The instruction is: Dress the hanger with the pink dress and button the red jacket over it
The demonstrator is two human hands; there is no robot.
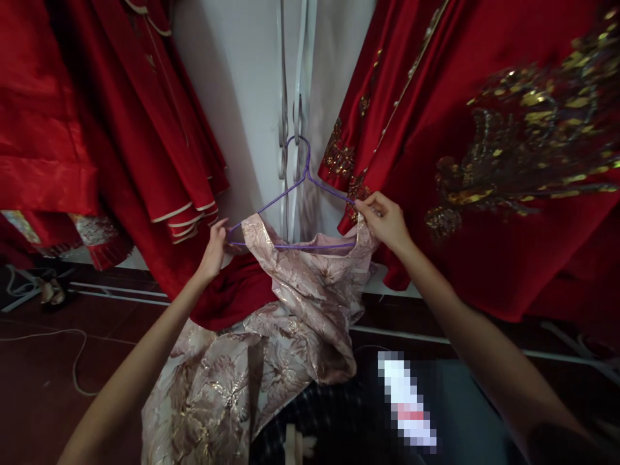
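A purple clothes hanger (pixel 307 173) is in front of me, its hook up against a pale metal upright. A pale pink dress (pixel 310 290) with a shiny gold floral pattern hangs from it, its skirt spreading down to the lower left. At the hanger's left end my left hand (pixel 214 250) is closed round the tip, just outside the dress's left strap. My right hand (pixel 385 221) pinches the right strap where it lies over the hanger's other arm. The hanger's right tip is hidden behind those fingers.
Red garments (pixel 159 129) hang on the left; a red gown (pixel 484 245) with gold sequins hangs on the right. Metal uprights (pixel 283 77) stand against the white wall (pixel 232 77). A cable (pixel 82 355) and shoes (pixel 51 292) are on the floor at left. Below is a blurred-out bright patch (pixel 407 400).
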